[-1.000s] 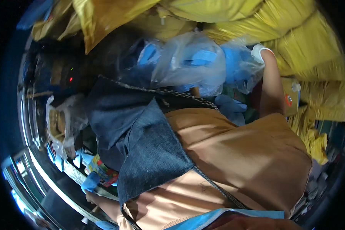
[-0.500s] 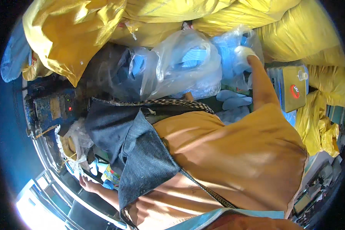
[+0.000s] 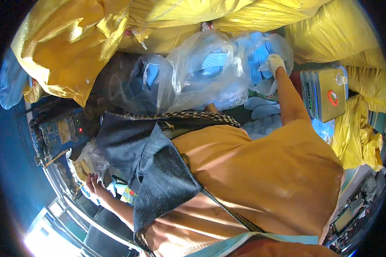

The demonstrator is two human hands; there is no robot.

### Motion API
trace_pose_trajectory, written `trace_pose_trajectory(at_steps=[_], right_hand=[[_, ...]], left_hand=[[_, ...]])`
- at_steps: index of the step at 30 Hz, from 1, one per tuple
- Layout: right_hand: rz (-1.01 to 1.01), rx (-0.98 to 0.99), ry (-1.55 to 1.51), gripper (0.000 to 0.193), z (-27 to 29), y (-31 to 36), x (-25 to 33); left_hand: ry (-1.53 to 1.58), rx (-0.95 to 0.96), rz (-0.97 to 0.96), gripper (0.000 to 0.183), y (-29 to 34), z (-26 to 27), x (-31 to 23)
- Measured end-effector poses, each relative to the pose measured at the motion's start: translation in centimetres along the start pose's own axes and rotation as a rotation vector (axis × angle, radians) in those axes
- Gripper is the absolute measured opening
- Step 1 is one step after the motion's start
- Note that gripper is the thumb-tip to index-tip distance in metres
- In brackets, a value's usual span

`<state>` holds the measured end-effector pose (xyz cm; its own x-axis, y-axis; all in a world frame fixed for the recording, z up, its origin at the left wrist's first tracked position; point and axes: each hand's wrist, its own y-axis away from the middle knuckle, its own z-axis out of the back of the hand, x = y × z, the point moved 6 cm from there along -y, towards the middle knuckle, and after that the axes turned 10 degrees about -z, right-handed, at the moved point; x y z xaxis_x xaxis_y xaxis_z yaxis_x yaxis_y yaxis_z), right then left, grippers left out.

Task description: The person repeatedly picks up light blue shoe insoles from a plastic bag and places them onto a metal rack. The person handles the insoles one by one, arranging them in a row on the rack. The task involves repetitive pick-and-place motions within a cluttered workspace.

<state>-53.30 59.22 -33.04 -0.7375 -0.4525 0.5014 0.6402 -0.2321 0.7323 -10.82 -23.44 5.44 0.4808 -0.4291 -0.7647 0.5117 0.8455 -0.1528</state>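
Observation:
My right hand (image 3: 275, 64), in a white glove, reaches into the mouth of a clear plastic bag (image 3: 287, 47) at the far right. Inside that bag lie ribbed blue pieces (image 3: 260, 55), right beside the gloved fingers. The fingers are partly hidden, so I cannot make out a grip. At the lower left my bare left hand (image 3: 95, 186) has its fingers apart, at the edge of a crumpled clear bag (image 3: 94, 156) with something brownish in it. Flat, rounded pale blue pieces (image 3: 265, 112) lie below the right-hand bag.
More clear bags (image 3: 201, 81) of blue pieces stand before me, with yellow sacks (image 3: 73, 47) behind. A tan container with a white cap (image 3: 326, 94) is on the right. At left are a worn blue machine (image 3: 60, 128) with a red light and white rails (image 3: 85, 222).
My left hand has moved up toward the crumpled bag, its fingers spreading. My right hand has shifted slightly down at the bag mouth, and more of the blue pieces shows.

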Motion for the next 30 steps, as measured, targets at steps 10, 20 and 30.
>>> trace_pose_trajectory(at_steps=[10, 20, 30], right_hand=[[-0.256, -0.213, -0.113, 0.094, -0.8, -5.0, -11.0], [-0.302, -0.264, 0.054, 0.093, -1.3, -4.0, -9.0], [-0.153, -0.39, 0.333, 0.075, -0.5, 2.6, -1.7]], left_hand=[[0.961, 0.228, 0.46, 0.033, -10.8, 7.4, 18.6], [0.039, 0.087, -0.015, 0.031, -1.4, -0.9, -0.8], [0.048, 0.082, -0.051, 0.032, 0.0, -1.0, -2.6]])
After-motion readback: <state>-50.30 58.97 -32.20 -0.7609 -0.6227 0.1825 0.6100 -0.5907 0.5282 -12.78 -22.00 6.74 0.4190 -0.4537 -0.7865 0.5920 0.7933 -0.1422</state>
